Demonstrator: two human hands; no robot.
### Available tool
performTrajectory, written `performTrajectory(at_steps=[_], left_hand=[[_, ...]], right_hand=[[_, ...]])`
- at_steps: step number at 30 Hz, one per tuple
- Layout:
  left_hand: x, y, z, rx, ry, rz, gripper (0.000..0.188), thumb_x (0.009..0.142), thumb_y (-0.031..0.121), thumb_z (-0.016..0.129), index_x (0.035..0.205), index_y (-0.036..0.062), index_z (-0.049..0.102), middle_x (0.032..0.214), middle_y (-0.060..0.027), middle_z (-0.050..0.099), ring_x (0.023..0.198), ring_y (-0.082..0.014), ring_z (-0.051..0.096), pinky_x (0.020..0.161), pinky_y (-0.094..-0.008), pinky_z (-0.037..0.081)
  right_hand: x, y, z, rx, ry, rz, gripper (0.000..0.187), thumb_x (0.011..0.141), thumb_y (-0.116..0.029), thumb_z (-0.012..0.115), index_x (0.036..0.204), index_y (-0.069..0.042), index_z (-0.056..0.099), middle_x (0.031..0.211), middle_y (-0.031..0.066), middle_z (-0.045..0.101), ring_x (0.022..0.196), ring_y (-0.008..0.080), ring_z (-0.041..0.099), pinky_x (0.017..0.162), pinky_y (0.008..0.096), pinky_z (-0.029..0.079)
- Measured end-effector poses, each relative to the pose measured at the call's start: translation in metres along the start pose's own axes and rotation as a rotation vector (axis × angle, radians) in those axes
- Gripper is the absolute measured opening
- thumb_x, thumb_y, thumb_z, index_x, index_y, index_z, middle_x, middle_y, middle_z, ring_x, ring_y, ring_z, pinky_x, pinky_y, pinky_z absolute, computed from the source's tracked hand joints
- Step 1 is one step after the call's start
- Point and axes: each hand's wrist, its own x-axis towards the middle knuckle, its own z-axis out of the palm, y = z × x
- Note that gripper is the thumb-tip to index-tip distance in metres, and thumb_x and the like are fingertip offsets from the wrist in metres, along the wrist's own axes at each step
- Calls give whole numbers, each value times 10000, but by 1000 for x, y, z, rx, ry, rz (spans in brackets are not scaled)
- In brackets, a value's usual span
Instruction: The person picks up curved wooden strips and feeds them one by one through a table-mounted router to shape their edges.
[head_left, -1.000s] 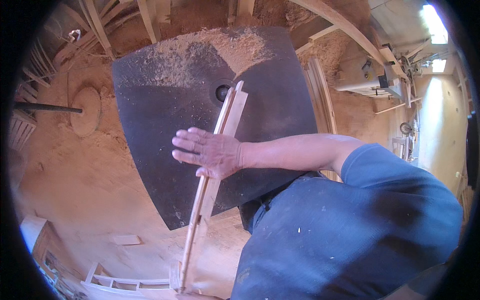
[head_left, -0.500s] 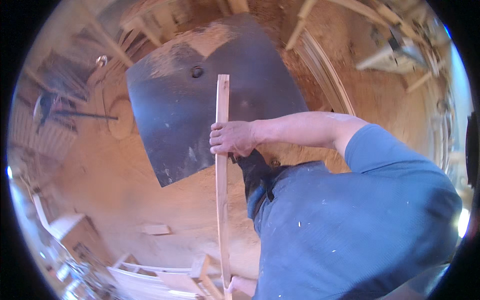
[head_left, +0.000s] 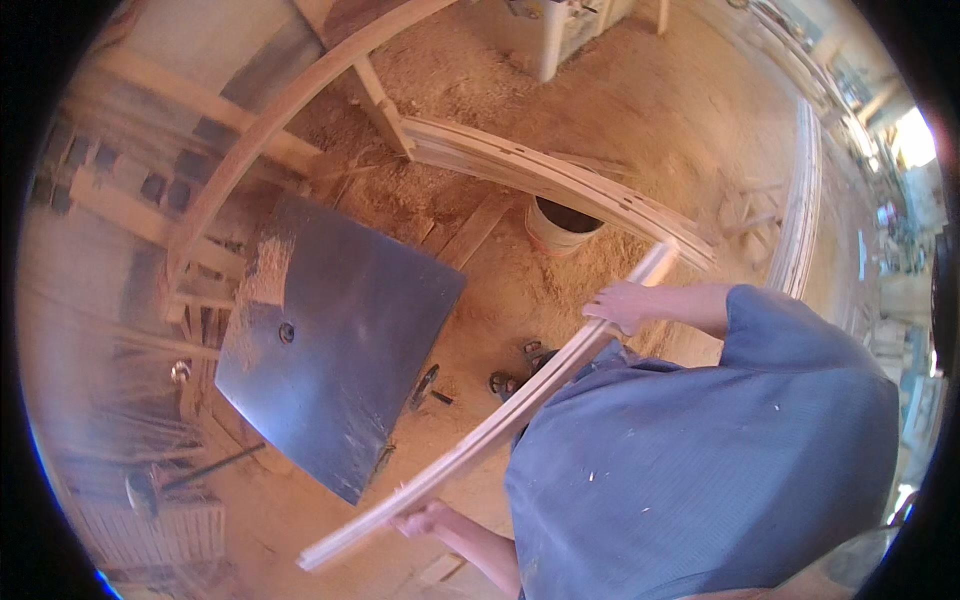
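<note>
A long, pale wooden rail [head_left: 500, 418] with grooves along its length runs slantwise in front of my body. My right hand [head_left: 618, 303] is closed around it near its upper end. Toward the lower end, my left hand [head_left: 420, 519] grips it from beneath, its fingers partly hidden by the wood. Beyond the rail, apart from it, stands a dark, smooth tabletop [head_left: 350, 360] with a round fitting [head_left: 287, 332] in its surface and wood shavings [head_left: 268, 272] scattered at its far edge.
A pale bucket [head_left: 562, 240] stands on the shavings-strewn floor beside several long wooden lengths [head_left: 560, 180]. More long lengths [head_left: 797, 210] lie at the right. A curved wooden beam [head_left: 265, 125] crosses the upper left. A dark handle-like part [head_left: 425, 385] juts near the tabletop's near edge.
The rail has swung clockwise and off the tabletop, its upper end moving right with my right hand. My left hand shows more fully. The whole view has turned.
</note>
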Motion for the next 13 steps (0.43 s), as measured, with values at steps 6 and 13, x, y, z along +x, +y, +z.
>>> performTrajectory(at_steps=[6,13], left_hand=[[-25,118,325,-92,-334,-706,765,1021,557,283,1497,-38,216,1372,-303,439,1194,-453,535,1104,-567,421],[-126,77,440,-408,-963,-1002,802,925,431,606,1533,46,252,1457,-207,446,1300,-427,464,1151,-536,283]], right_hand=[[-96,-41,59,435,191,412,455,639,-171,742,1026,-43,539,981,203,595,957,413,581,803,483,473],[-125,-89,108,731,584,835,466,723,-307,755,1035,-40,534,991,213,587,968,405,588,825,483,462]])
